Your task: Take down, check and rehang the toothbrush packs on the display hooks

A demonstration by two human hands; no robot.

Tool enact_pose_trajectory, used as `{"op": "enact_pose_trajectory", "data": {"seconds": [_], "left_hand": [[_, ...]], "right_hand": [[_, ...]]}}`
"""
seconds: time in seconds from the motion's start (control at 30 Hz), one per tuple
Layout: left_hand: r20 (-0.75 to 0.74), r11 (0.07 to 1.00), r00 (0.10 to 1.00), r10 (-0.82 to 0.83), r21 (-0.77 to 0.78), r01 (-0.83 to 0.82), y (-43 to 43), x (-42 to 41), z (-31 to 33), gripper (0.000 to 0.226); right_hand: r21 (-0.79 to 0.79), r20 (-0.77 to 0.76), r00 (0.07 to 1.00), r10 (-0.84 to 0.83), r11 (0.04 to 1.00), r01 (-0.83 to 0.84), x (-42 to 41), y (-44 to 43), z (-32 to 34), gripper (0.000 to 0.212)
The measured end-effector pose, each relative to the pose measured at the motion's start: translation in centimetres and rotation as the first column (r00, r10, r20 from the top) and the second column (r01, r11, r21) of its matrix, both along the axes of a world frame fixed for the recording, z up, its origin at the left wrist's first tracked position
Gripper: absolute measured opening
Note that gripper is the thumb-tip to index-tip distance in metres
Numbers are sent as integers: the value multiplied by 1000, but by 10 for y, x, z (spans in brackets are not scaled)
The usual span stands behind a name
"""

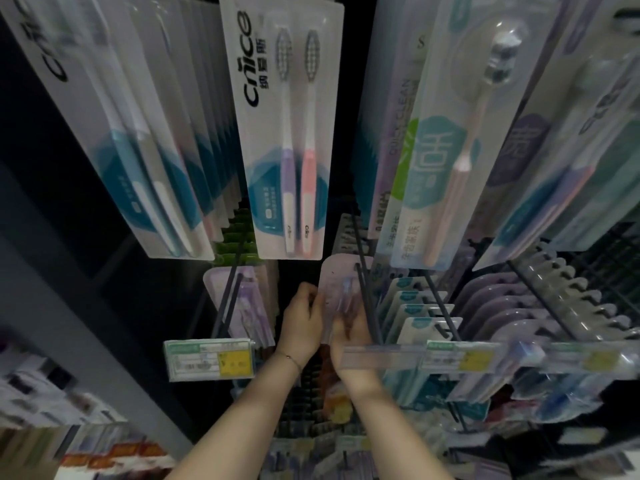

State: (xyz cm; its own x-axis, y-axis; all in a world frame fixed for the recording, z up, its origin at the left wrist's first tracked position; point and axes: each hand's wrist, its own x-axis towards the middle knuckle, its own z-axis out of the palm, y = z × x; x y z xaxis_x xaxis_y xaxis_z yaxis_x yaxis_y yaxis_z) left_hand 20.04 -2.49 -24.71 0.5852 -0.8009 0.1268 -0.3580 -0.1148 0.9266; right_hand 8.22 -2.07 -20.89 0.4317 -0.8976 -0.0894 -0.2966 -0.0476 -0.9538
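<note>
Centrally, a lilac toothbrush pack (337, 280) sat just below mid-frame, upright, its rounded top at about 12 o'clock from both hands. Left hand (302, 323) was at the pack's 9 o'clock edge, fingers curled in and pinching that edge. Right hand (350, 336) was at the pack's 6 o'clock end, fingers wrapped on the lower part and partly seen through the clear blister; exact finger lay was blurred. Dark wire hook (364, 299) ran along the pack's 3 o'clock edge, touching or overlapping it; whether the pack was threaded on it could not be told. A thin bracelet (290, 358) showed on the left wrist.

Outward from the pack:
- At 12 o'clock hung a Cnice twin pack (287, 133) with one purple and one pink brush.
- At 10 o'clock, a blue-and-white pack (138, 140) fronted a deep row.
- At 1 o'clock, a single pink brush pack (446, 161) carried teal print.
- At 9 o'clock, more lilac packs (244, 303) hung on a neighbouring peg.
- At 3 o'clock, a row of teal-topped packs (415, 308).
- At 8 o'clock, a price label (209, 358) with a yellow patch.
- At 4 o'clock, a clear price strip (450, 358), crossing in front of the right wrist.
</note>
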Motion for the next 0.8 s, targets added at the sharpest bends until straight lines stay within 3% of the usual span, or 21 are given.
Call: {"op": "enact_pose_trajectory", "data": {"seconds": [0.07, 0.13, 0.2, 0.37, 0.47, 0.57, 0.7, 0.8], "left_hand": [[-4, 1000, 1000, 10, -13, -10, 4, -2, 2, 22], [-11, 1000, 1000, 15, -18, -15, 7, -3, 3, 22], [-14, 1000, 1000, 15, -13, -16, 11, -4, 5, 22], [-13, 1000, 1000, -7, -29, 7, 30, -9, 6, 19], [0, 999, 1000, -22, -27, 22, 45, -10, 8, 18], [7, 1000, 1000, -10, -8, 10, 62, -13, 10, 18], [-32, 1000, 999, 16, -7, -16, 86, -21, 15, 18], [-64, 999, 997, 40, 13, -39, 103, -28, 18, 17]], "right_hand": [[38, 2, 1000, -5, 999, 5, 8, -3, -3, 20], [-112, -13, 996, -90, 990, 88, 10, -2, -4, 31], [-166, -18, 992, -122, 979, 117, 12, -3, -12, 36], [-53, 25, 996, -84, 995, 85, 3, 3, -5, 29], [92, -87, 989, -123, 987, 131, -1, 11, -4, 24], [66, -34, 990, -138, 988, 140, -5, 23, -7, 27], [33, -123, 989, -87, 995, 92, -16, 37, -10, 31], [-36, -103, 994, -38, 999, 34, -24, 48, -9, 24]]}}
